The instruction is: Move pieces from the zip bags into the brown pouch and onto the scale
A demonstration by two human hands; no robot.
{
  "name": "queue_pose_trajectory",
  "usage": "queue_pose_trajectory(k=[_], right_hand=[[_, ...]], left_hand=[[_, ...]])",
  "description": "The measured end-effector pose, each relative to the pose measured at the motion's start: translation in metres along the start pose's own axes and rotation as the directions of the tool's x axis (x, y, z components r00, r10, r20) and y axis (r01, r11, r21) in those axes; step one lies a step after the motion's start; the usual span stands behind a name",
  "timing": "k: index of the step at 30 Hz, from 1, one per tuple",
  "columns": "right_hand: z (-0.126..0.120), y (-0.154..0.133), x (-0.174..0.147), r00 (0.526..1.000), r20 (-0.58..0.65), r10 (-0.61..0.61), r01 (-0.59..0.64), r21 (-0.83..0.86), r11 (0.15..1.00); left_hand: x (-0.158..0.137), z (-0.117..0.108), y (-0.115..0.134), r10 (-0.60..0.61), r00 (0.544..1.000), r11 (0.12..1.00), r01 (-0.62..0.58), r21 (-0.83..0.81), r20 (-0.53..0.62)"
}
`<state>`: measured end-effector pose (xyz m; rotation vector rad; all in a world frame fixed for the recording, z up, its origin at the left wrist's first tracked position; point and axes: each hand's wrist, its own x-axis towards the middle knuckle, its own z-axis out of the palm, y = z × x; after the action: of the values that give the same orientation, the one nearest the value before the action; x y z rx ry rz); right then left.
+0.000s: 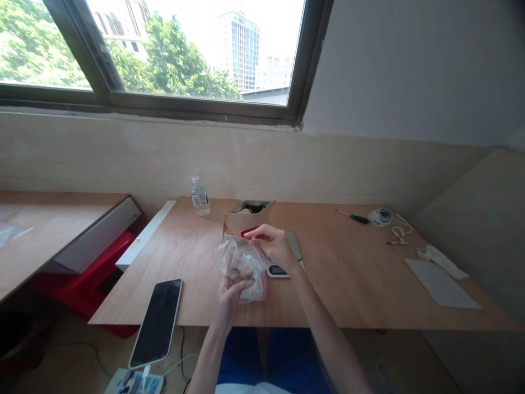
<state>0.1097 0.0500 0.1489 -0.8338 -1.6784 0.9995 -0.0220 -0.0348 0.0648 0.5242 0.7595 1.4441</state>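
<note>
My left hand (230, 293) is closed on a clear zip bag (257, 290) with red lines along its edge, held above the front of the table. A brownish lump (246, 273) shows at the bag, near my left thumb; whether it lies inside is hard to tell. Over the bag's upper edge, my right hand (275, 246) pinches a small red object (248, 232), its kind unclear. Just behind the hands stands an open brown paper pouch (238, 221) with a silvery lining. A flat pale kitchen scale (293, 241) with a dark display is partly hidden behind my right hand.
A water bottle (200, 198) stands at the back left. A phone (158, 320) with a cable overhangs the front left edge. To the right lie a screwdriver (357, 218), a round white device (381, 218) with a cord, and a white sheet (443, 283).
</note>
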Motion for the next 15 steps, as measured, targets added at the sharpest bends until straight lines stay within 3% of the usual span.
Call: queue_pose_trajectory(k=[3,7,11,15], right_hand=[[-0.003,0.005,-0.008,0.991,0.128,0.045,-0.04,-0.039,0.998],[-0.006,0.011,-0.012,0.944,0.302,0.132,-0.101,-0.115,0.988],[-0.008,0.013,-0.016,0.893,0.425,0.148,-0.049,-0.234,0.971],[-0.007,0.015,-0.019,0.838,0.524,0.151,-0.044,-0.21,0.977]], left_hand=[[0.0,-0.001,-0.004,0.053,0.998,0.997,-0.054,0.06,0.027],[0.002,-0.002,-0.005,0.107,0.994,0.985,-0.11,0.133,0.026],[0.004,-0.007,-0.006,0.128,0.992,0.976,-0.125,0.178,-0.005],[0.006,-0.013,-0.012,0.174,0.981,0.963,-0.153,0.221,-0.081]])
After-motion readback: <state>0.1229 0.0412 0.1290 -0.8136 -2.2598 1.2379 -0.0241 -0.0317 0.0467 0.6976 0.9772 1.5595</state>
